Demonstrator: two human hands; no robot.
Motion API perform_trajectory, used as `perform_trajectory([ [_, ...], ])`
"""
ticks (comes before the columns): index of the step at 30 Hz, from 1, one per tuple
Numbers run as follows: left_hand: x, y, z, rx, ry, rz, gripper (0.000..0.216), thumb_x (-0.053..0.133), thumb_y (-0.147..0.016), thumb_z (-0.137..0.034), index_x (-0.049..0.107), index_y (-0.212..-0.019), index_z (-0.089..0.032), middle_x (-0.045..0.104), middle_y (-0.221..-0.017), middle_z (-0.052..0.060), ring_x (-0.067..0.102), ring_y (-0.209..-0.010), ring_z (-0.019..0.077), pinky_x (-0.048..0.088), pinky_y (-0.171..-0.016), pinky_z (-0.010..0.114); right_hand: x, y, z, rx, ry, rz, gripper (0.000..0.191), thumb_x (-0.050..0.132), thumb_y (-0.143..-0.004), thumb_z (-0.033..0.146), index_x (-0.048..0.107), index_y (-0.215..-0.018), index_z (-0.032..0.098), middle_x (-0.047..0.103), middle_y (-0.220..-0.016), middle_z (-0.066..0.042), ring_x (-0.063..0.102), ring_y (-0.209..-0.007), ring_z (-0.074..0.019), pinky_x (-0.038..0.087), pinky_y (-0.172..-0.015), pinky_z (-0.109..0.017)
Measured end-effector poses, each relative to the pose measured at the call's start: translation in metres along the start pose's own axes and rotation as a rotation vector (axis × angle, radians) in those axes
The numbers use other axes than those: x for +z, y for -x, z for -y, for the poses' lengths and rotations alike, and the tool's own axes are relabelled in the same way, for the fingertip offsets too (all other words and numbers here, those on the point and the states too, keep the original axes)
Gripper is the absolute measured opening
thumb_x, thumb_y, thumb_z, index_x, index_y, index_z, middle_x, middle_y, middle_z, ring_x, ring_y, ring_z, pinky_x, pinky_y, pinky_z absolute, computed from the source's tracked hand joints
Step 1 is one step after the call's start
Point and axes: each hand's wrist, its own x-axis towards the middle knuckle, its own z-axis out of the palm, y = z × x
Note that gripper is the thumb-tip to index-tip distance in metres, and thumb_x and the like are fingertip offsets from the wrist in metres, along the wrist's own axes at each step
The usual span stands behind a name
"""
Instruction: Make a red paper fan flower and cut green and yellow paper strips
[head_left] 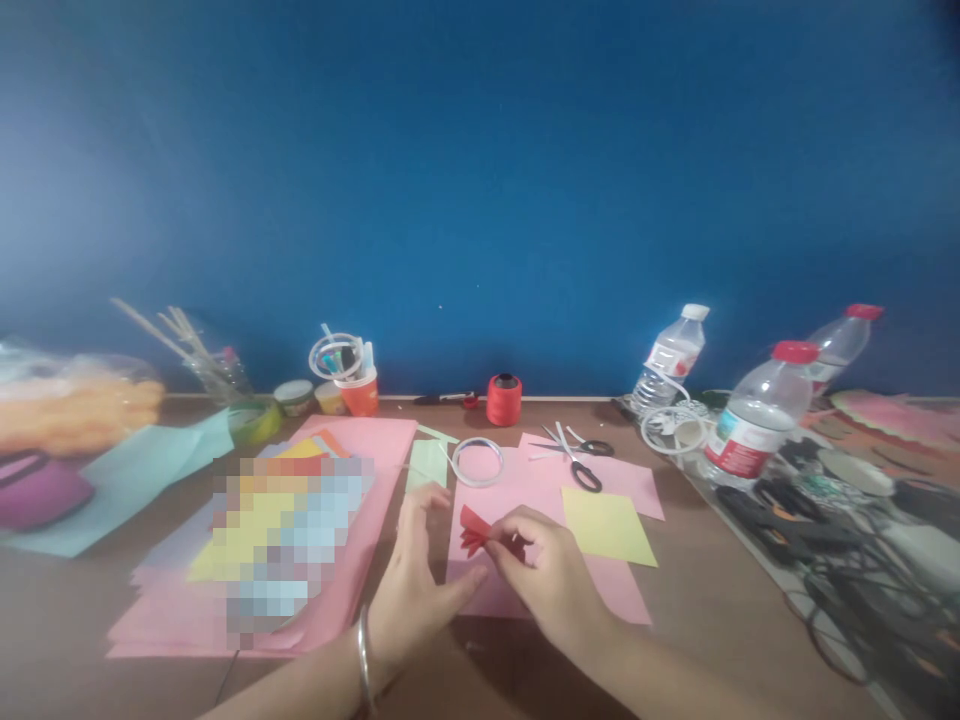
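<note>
A small folded piece of red paper (473,528), fanned out at its left end, is pinched between the thumb and fingers of my right hand (551,575). Just left of it, my left hand (420,575) is open, its thumb and fingers apart and curved toward the red paper without gripping it. Beneath both lies a sheet of pink paper (487,595). Beyond my hands a roll of clear tape (478,463) rests on the pink paper, with black-handled scissors (581,465) to its right. A yellow paper square (611,525) lies beside my right hand.
Stacked coloured papers (360,520) lie on the left, partly blurred out. A red thread spool (504,400) and an orange cup of pens (358,390) stand along the blue wall (480,200). Water bottles (761,415) and a cluttered tray (847,540) occupy the right.
</note>
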Motion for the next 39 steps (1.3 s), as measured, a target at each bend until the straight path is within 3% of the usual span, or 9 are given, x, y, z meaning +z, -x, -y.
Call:
perform_trajectory([
  [3,-0.006,-0.003,0.001,0.111,-0.08,0.099,0.039,0.065,-0.067,-0.024,0.049,-0.103,-0.022,0.051,-0.111,0.007,0.044,-0.108,0.0242,0.034,-0.092,0.038,-0.001,-0.001,-0.004,-0.01,0.032,0.05,0.011,0.05,-0.075,0.011,0.057,-0.07,0.018,0.058,-0.071,0.0,0.053,-0.066,-0.0131,0.04,-0.059,-0.022],
  [7,-0.008,-0.006,0.002,0.003,-0.035,0.261,0.006,0.056,-0.076,-0.025,0.059,-0.08,-0.021,0.061,-0.088,0.003,0.055,-0.083,0.019,0.043,-0.075,0.03,-0.003,-0.002,-0.005,-0.051,0.104,0.105,0.008,0.051,-0.076,0.013,0.054,-0.071,0.019,0.055,-0.068,0.002,0.05,-0.062,-0.0117,0.037,-0.054,-0.021],
  [12,-0.004,-0.008,0.006,-0.253,0.165,0.217,0.011,0.053,-0.077,-0.027,0.057,-0.072,-0.018,0.061,-0.068,0.0,0.057,-0.066,0.0159,0.044,-0.062,0.026,-0.008,-0.005,-0.005,0.017,0.05,0.14,0.007,0.055,-0.076,0.021,0.057,-0.07,0.019,0.059,-0.068,0.002,0.054,-0.064,-0.0127,0.039,-0.057,-0.021],
  [15,-0.003,-0.007,0.009,-0.331,0.383,0.247,0.013,0.052,-0.078,-0.024,0.052,-0.09,-0.019,0.064,-0.07,0.0,0.06,-0.067,0.0165,0.046,-0.065,0.028,-0.011,-0.008,-0.009,0.039,-0.014,0.138,0.01,0.053,-0.078,0.018,0.062,-0.076,0.019,0.065,-0.075,0.0,0.058,-0.07,-0.0141,0.041,-0.062,-0.022],
  [17,-0.004,-0.007,0.011,-0.323,0.385,0.266,0.022,0.053,-0.077,-0.02,0.05,-0.099,-0.02,0.065,-0.073,0.0,0.061,-0.069,0.0166,0.046,-0.065,0.028,-0.012,-0.01,-0.011,0.026,-0.027,0.142,0.012,0.053,-0.078,0.016,0.064,-0.077,0.019,0.066,-0.078,0.0,0.059,-0.072,-0.0145,0.041,-0.064,-0.022],
  [23,-0.006,-0.006,0.015,-0.255,0.115,0.229,0.014,0.056,-0.072,-0.017,0.06,-0.085,-0.02,0.066,-0.078,0.001,0.06,-0.071,0.0171,0.046,-0.064,0.026,-0.012,-0.01,-0.015,-0.022,0.015,0.15,0.013,0.053,-0.079,0.015,0.065,-0.076,0.021,0.065,-0.075,0.001,0.057,-0.068,-0.0134,0.04,-0.059,-0.021],
  [32,-0.004,-0.008,0.012,-0.375,0.325,0.24,0.015,0.06,-0.072,-0.024,0.06,-0.085,-0.017,0.069,-0.075,0.003,0.063,-0.068,0.0176,0.047,-0.057,0.024,-0.014,-0.01,-0.017,-0.049,0.071,0.119,0.014,0.051,-0.079,0.014,0.062,-0.073,0.02,0.063,-0.072,0.001,0.057,-0.067,-0.013,0.039,-0.059,-0.021],
  [39,-0.003,-0.008,0.006,-0.379,0.392,0.251,0.01,0.058,-0.073,-0.02,0.06,-0.083,-0.017,0.07,-0.074,0.002,0.064,-0.07,0.0166,0.048,-0.064,0.025,-0.013,-0.009,-0.014,-0.044,0.094,0.124,0.013,0.049,-0.079,0.014,0.06,-0.074,0.019,0.062,-0.072,0.0,0.056,-0.066,-0.0135,0.04,-0.059,-0.021],
])
